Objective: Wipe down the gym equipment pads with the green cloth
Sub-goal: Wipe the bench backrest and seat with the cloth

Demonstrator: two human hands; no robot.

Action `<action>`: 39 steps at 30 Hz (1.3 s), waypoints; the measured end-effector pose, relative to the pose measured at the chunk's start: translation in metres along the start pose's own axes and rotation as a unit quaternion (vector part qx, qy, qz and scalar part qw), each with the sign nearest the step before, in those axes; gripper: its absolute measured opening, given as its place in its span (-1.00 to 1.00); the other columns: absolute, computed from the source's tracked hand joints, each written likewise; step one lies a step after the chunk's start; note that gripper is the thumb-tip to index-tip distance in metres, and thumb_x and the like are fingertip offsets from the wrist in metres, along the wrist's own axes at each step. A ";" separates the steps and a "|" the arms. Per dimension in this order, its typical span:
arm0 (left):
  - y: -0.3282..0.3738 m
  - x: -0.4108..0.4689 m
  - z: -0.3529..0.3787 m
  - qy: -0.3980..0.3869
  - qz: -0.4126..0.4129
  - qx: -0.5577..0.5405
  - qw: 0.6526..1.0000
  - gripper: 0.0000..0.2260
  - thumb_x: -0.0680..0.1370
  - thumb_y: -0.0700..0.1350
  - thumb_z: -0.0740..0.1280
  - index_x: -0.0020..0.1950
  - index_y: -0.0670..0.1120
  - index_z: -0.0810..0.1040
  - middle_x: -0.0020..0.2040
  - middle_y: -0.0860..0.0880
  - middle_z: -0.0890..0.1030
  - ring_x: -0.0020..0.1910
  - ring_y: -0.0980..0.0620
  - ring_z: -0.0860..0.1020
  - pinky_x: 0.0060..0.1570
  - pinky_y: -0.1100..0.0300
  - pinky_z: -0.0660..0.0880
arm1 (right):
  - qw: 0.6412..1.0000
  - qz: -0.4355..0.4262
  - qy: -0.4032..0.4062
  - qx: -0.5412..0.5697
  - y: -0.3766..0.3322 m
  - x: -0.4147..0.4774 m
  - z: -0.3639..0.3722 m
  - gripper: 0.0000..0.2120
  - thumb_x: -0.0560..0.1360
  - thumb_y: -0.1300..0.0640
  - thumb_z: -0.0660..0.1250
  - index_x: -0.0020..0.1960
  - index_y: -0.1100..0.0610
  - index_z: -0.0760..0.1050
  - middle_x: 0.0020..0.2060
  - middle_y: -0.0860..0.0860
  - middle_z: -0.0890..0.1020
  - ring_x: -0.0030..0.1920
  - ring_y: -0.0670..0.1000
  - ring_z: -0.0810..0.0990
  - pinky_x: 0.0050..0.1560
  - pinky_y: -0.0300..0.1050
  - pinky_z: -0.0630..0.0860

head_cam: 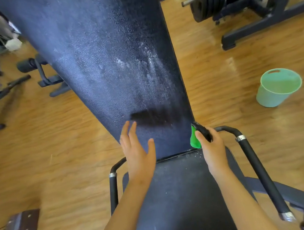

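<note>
Your left grip (138, 151) lies on the lower part of the back pad (105, 63), fingers straight and spread, holding nothing. Your right grip (212, 146) is curled round the green cloth (194, 139) at the pad's right edge, just above the seam with the seat pad (182, 186). A dark object (203, 131) sits under the same fingers. White speckled residue covers the middle of the back pad; one dark band just above your left fingertips looks wiped.

Risks, as judged:
- Bunched small in the fist, the cloth offers little face and may smear the residue rather than lift it.
- Worked at the edge, it may slip off the pad toward the side handle (252, 159).
- Specks by the seam may be pushed into the gap.

Unclear:
- Whether the dark object is a bottle or part of the frame.
- How much cloth is hidden in the palm.
- The pad's top, which is cut off.
- The contents of the teal bucket (278, 87) on the floor.
</note>
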State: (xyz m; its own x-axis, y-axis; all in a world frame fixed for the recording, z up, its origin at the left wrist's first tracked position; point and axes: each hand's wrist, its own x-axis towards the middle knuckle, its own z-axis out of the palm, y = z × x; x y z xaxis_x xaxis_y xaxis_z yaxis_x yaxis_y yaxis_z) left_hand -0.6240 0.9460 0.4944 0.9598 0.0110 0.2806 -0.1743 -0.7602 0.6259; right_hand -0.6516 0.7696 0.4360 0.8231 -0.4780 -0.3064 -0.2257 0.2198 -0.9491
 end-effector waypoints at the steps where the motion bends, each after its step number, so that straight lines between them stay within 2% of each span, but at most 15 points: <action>1: 0.010 -0.010 -0.007 -0.024 -0.006 -0.033 0.999 -0.52 0.53 -0.15 0.31 0.43 -0.11 0.30 0.43 -0.06 0.31 0.43 0.01 0.27 0.45 0.14 0.16 | 1.000 -0.014 -0.010 0.005 -0.010 -0.010 0.004 -0.88 0.54 0.20 0.30 0.07 0.12 0.53 -0.15 -0.07 0.58 -0.14 -0.21 0.53 -0.18 -0.44 0.43; 4: 0.041 -0.036 -0.033 -0.054 -0.034 -0.121 0.991 -0.55 0.52 -0.20 0.37 0.35 0.05 0.34 0.23 0.10 0.47 0.22 0.13 0.44 0.19 0.12 0.44 | 0.997 -0.056 -0.050 0.036 -0.036 -0.041 0.020 -0.80 0.50 0.29 0.34 0.10 0.10 0.54 -0.05 -0.05 0.63 -0.03 -0.22 0.58 -0.04 -0.43 0.45; 6: 0.056 -0.046 -0.048 -0.043 -0.025 -0.165 0.985 -0.58 0.49 -0.17 0.38 0.31 0.03 0.41 0.15 0.11 0.52 0.16 0.14 0.49 0.11 0.28 0.45 | 0.993 -0.082 -0.082 0.029 -0.050 -0.062 0.034 -0.76 0.47 0.30 0.39 0.09 0.06 0.54 -0.01 0.00 0.63 0.04 -0.14 0.60 0.05 -0.30 0.47; 10: 0.063 -0.047 -0.075 -0.034 -0.023 -0.179 0.983 -0.67 0.48 -0.13 0.34 0.19 0.19 0.47 0.09 0.20 0.55 0.11 0.12 0.53 0.06 0.44 0.39 | 0.983 -0.129 -0.134 0.011 -0.072 -0.097 0.060 -0.69 0.37 0.05 0.44 0.09 -0.01 0.52 0.01 0.08 0.60 0.07 0.09 0.60 0.08 0.14 0.54; 14: 0.056 -0.040 -0.101 0.017 -0.058 -0.198 0.978 -0.76 0.52 -0.02 0.26 0.12 0.29 0.48 0.06 0.28 0.56 0.13 0.11 0.52 0.06 0.36 0.41 | 0.969 -0.183 -0.162 -0.023 -0.093 -0.118 0.081 -0.62 0.35 0.09 0.43 0.14 -0.13 0.52 0.08 -0.07 0.53 0.15 -0.02 0.56 0.10 -0.10 0.53; 17: 0.053 -0.031 -0.116 0.034 -0.095 -0.250 0.963 -0.77 0.55 0.00 0.29 0.14 0.30 0.45 0.05 0.24 0.58 0.12 0.15 0.53 0.08 0.30 0.45 | 0.953 -0.219 -0.204 -0.048 -0.106 -0.132 0.096 -0.57 0.38 0.11 0.46 0.23 -0.07 0.50 0.09 -0.17 0.50 0.20 -0.08 0.53 0.14 -0.20 0.50; 20: 0.045 -0.018 -0.126 0.053 -0.126 -0.288 0.948 -0.71 0.54 -0.05 0.34 0.21 0.23 0.45 0.08 0.20 0.58 0.13 0.21 0.52 0.03 0.39 0.43 | 0.943 -0.218 -0.242 -0.063 -0.120 -0.138 0.109 -0.52 0.42 0.27 0.47 0.25 -0.06 0.46 0.09 -0.25 0.54 0.19 -0.15 0.53 0.16 -0.27 0.48; 22: 0.040 -0.009 -0.130 0.070 -0.147 -0.299 0.940 -0.67 0.53 -0.02 0.35 0.30 0.07 0.45 0.13 0.13 0.57 0.17 0.17 0.52 0.08 0.32 0.45 | 0.937 -0.224 -0.258 -0.074 -0.129 -0.138 0.117 -0.49 0.43 0.30 0.45 0.29 -0.04 0.43 0.09 -0.20 0.58 0.18 -0.18 0.54 0.19 -0.30 0.46; 24: 0.036 0.002 -0.133 0.092 -0.161 -0.315 0.931 -0.67 0.52 -0.01 0.35 0.27 0.00 0.46 0.10 0.07 0.59 0.12 0.14 0.55 0.09 0.22 0.49 | 0.929 -0.232 -0.273 -0.097 -0.138 -0.136 0.125 -0.48 0.44 0.30 0.43 0.32 -0.05 0.41 0.12 -0.16 0.59 0.18 -0.21 0.54 0.20 -0.31 0.45; 26: 0.034 0.016 -0.139 0.106 -0.169 -0.337 0.920 -0.74 0.52 -0.06 0.38 0.20 0.01 0.47 0.04 0.06 0.61 0.04 0.16 0.58 -0.01 0.29 0.50 | 0.915 -0.253 -0.289 -0.123 -0.146 -0.133 0.134 -0.49 0.47 0.32 0.39 0.32 -0.06 0.42 0.19 -0.13 0.54 0.22 -0.23 0.51 0.23 -0.28 0.45; 29: 0.031 0.039 -0.150 0.104 -0.135 -0.353 0.920 -0.78 0.53 -0.15 0.38 0.14 0.05 0.48 -0.01 0.11 0.60 -0.03 0.27 0.57 -0.09 0.41 0.46 | 0.891 -0.310 -0.299 -0.141 -0.161 -0.121 0.146 -0.53 0.48 0.44 0.28 0.29 0.05 0.46 0.18 -0.09 0.50 0.24 -0.13 0.51 0.25 -0.24 0.45; 32: 0.030 0.065 -0.162 0.108 -0.082 -0.355 0.925 -0.81 0.57 -0.22 0.31 0.16 -0.03 0.49 -0.01 0.15 0.58 -0.05 0.36 0.54 -0.11 0.48 0.42 | 0.870 -0.363 -0.291 -0.163 -0.184 -0.105 0.161 -0.63 0.49 0.46 0.23 0.20 0.15 0.54 0.13 -0.04 0.46 0.17 -0.06 0.53 0.19 -0.22 0.49; 34: 0.030 0.089 -0.169 0.136 -0.054 -0.349 0.925 -0.82 0.59 -0.24 0.27 0.17 -0.06 0.48 0.00 0.19 0.56 -0.04 0.41 0.51 -0.08 0.51 0.39 | 0.850 -0.423 -0.246 -0.194 -0.204 -0.091 0.174 -0.72 0.49 0.41 0.24 0.11 0.19 0.57 0.09 -0.01 0.47 0.12 -0.07 0.53 0.16 -0.24 0.48; 37: 0.036 0.135 -0.183 0.185 -0.006 -0.342 0.921 -0.81 0.60 -0.27 0.22 0.17 -0.08 0.48 0.01 0.17 0.56 -0.01 0.38 0.50 0.03 0.42 0.41 | 0.793 -0.536 -0.119 -0.263 -0.245 -0.063 0.194 -0.78 0.46 0.30 0.28 0.08 0.19 0.57 0.11 0.03 0.50 0.16 -0.01 0.45 0.27 -0.34 0.28; 39: 0.044 0.170 -0.196 0.211 0.026 -0.323 0.922 -0.81 0.60 -0.27 0.19 0.16 -0.10 0.50 -0.01 0.19 0.56 -0.04 0.36 0.50 0.05 0.38 0.43 | 0.744 -0.594 -0.054 -0.301 -0.275 -0.042 0.207 -0.74 0.44 0.27 0.30 0.12 0.22 0.55 0.15 0.09 0.51 0.22 0.05 0.40 0.33 -0.31 0.20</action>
State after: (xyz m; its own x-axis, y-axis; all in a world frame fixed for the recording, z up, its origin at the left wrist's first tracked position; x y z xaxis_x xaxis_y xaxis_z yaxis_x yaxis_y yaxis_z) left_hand -0.5113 1.0421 0.7124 0.7991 0.3402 0.4958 -0.4441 -0.2220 0.8681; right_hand -0.5165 0.9056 0.7248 0.6575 0.0489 0.7519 0.5297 -0.7397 -0.4150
